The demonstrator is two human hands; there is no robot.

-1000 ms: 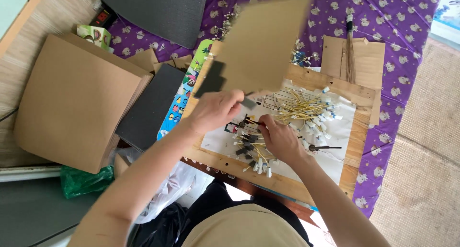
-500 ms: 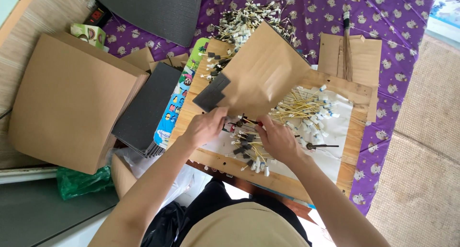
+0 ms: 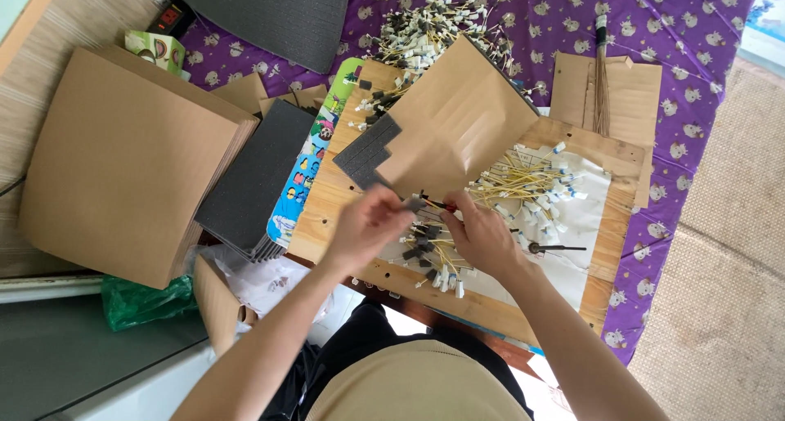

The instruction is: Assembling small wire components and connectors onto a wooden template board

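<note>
We see a small dark foam piece with a red-tipped wire, pinched between our left hand and right hand, just above the white sheet, yellow wires fanned close beside it

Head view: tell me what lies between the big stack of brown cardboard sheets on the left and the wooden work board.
In the head view, a stack of dark grey foam sheets lies between the cardboard stack and the wooden board, with a colourful printed strip along the board's edge.
</note>
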